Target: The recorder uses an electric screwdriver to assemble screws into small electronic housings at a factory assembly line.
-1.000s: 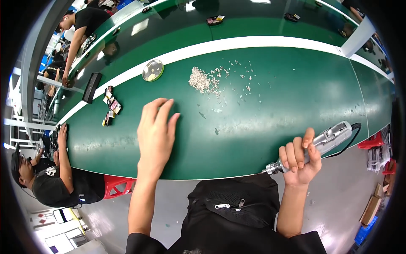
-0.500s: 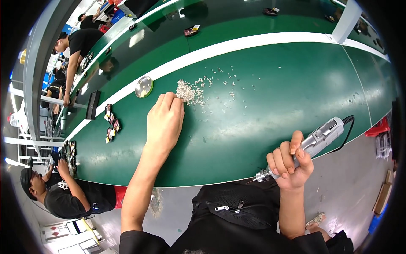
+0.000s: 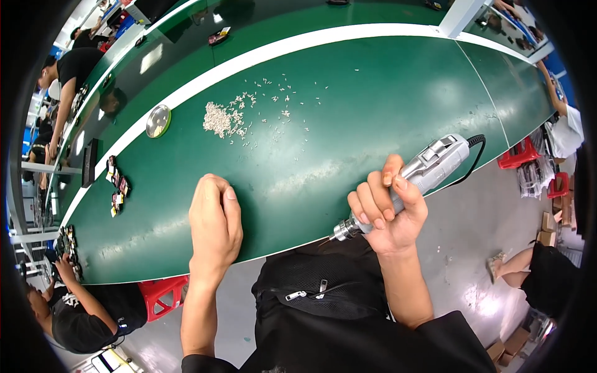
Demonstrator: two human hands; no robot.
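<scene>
My right hand (image 3: 393, 208) is wrapped around a silver-grey electric screwdriver (image 3: 435, 158), its bit pointing down and left toward my lap and its black cord leaving the far end. Closed into a fist, my left hand (image 3: 214, 217) is over the green worktop (image 3: 298, 205) near its front edge. Whatever those fingers may hold is hidden. Beyond the left hand lies a heap of tiny silvery screws (image 3: 217, 120), with loose ones scattered to its right. A round dish (image 3: 158, 121) with a greenish rim sits left of the heap.
Small dark parts with labels (image 3: 117, 185) lie at the left, near a black tray (image 3: 90, 163). Past a white rail (image 3: 261, 53) runs a dark green belt carrying similar parts. Other people work at the left. Red stools (image 3: 165, 297) and boxes stand on the floor.
My left hand has drawn back from the screw heap toward the table's front edge, fingers closed. The view has shifted, and the right hand still grips the screwdriver.
</scene>
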